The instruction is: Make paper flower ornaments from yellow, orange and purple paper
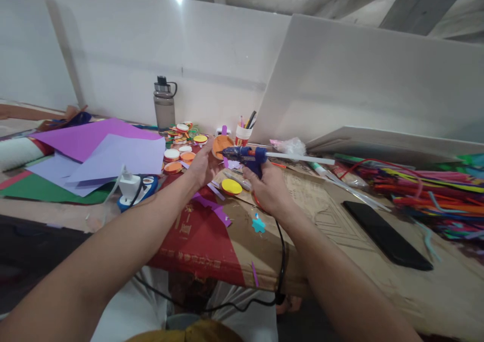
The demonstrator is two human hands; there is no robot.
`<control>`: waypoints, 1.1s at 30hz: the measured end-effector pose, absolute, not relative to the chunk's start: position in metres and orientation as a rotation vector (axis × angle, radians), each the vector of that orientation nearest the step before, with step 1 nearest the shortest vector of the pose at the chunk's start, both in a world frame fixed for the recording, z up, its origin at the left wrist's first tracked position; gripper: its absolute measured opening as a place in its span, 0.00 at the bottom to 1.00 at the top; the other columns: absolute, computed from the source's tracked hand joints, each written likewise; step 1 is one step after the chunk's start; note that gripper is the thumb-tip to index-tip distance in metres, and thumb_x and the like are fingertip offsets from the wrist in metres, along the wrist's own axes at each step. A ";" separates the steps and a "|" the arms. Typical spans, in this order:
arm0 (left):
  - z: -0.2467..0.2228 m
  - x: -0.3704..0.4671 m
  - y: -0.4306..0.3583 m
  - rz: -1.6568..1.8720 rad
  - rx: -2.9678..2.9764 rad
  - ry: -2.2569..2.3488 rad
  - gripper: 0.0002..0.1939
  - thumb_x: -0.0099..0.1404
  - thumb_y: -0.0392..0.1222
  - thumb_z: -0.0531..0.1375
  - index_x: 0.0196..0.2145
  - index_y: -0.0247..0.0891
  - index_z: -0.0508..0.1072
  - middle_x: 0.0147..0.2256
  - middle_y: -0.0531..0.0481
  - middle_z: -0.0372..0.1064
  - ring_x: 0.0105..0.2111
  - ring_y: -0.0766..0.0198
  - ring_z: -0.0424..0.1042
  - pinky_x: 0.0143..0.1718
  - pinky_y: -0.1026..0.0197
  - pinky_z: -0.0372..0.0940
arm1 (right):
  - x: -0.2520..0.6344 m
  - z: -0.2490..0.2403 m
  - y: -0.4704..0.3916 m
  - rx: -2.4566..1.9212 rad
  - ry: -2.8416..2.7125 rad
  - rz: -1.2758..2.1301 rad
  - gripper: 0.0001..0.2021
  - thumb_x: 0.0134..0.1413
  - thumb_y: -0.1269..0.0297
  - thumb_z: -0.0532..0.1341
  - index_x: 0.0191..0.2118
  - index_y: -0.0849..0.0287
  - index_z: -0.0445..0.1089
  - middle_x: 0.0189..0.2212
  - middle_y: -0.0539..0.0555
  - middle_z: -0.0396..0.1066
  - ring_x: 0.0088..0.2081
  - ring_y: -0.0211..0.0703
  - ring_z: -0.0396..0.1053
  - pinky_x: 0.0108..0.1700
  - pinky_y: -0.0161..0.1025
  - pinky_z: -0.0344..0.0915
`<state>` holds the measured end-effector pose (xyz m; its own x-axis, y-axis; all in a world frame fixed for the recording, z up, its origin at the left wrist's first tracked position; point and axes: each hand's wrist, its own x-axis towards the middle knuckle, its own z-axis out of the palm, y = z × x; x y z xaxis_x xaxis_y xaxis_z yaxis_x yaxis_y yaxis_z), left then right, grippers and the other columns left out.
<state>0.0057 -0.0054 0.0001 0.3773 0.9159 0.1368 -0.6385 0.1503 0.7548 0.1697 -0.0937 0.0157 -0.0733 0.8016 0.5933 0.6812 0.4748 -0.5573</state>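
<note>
My right hand (270, 188) is closed round the handle of a blue glue gun (242, 154), with a long white glue stick (302, 158) jutting from its back end. In my left hand (206, 168) is an orange paper disc (221, 144), tilted up towards me, with a purple strip (224, 130) at its top edge. The glue gun's nozzle is at the disc's face; whether it touches, I cannot tell. Below them lies a yellow disc (231, 186) on the cardboard. Several white and orange discs (173, 167) lie left of my left hand.
A water bottle (165, 105) and a cup of pens (242, 134) stand at the back. Coloured paper (117, 155) and a power strip (138, 193) lie left. A black phone (385, 233) and pipe cleaners (427, 190) lie right. The gun's black cord (283, 261) hangs over the front edge.
</note>
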 end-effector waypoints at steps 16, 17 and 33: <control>0.000 0.006 -0.007 1.132 0.826 0.425 0.26 0.63 0.61 0.56 0.47 0.39 0.74 0.37 0.45 0.78 0.35 0.59 0.76 0.38 0.57 0.70 | 0.168 0.015 -0.093 -1.316 -1.800 0.161 0.19 0.59 0.57 0.57 0.53 0.60 0.69 0.44 0.63 0.75 0.46 0.56 0.71 0.47 0.50 0.66; 0.000 0.006 -0.007 1.122 0.836 0.418 0.25 0.63 0.60 0.56 0.48 0.39 0.74 0.37 0.45 0.78 0.35 0.59 0.76 0.39 0.57 0.70 | 0.168 0.015 -0.093 -1.318 -1.793 0.158 0.19 0.59 0.57 0.57 0.53 0.60 0.69 0.44 0.63 0.75 0.46 0.56 0.72 0.46 0.50 0.66; -0.003 0.012 -0.015 1.073 0.889 0.398 0.26 0.65 0.60 0.55 0.50 0.39 0.73 0.43 0.43 0.77 0.42 0.55 0.76 0.43 0.55 0.69 | 0.170 0.016 -0.093 -1.348 -1.672 0.160 0.20 0.58 0.54 0.56 0.50 0.60 0.70 0.41 0.63 0.76 0.42 0.57 0.73 0.46 0.52 0.66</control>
<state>0.0117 -0.0147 -0.0027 0.4521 0.8829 0.1265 -0.5869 0.1877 0.7876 0.1703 -0.0929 0.0164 0.0565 0.8154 0.5762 0.6913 0.3845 -0.6118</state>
